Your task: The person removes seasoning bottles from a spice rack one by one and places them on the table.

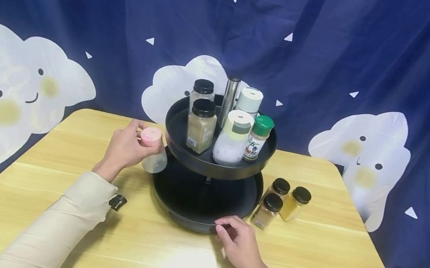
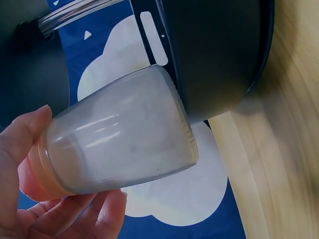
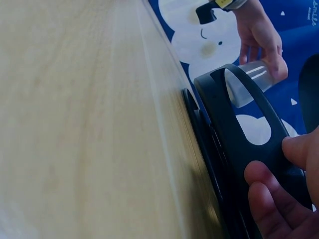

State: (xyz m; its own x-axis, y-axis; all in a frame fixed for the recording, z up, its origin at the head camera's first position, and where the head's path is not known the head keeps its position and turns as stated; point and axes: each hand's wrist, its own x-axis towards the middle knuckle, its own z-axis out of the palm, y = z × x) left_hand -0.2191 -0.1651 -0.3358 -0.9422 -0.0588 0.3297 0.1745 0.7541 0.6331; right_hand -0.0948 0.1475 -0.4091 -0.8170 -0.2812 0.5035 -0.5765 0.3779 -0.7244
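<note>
My left hand [image 1: 125, 146] grips a seasoning bottle [image 2: 119, 134] with a pink lid around its lid end. The clear bottle has white contents and is tilted in the left wrist view. In the head view it is at the left edge of a black two-tier rack [image 1: 201, 228], overlapping the lower tray's rim. My right hand [image 1: 239, 247] pinches the front rim of that lower tray, thumb on the inner side and fingers outside. The right wrist view shows the thumb [image 3: 298, 149] beside a long slot in the tray's wall.
On the upper tray [image 1: 194, 161] stand several jars and shakers, among them a green-capped spice bottle [image 1: 258, 138] and a black-lidded jar [image 1: 201, 127]. Three black-lidded jars stand right of the rack, one with yellow contents [image 1: 292, 206]. A blue curtain [image 1: 304, 64] hangs behind the table.
</note>
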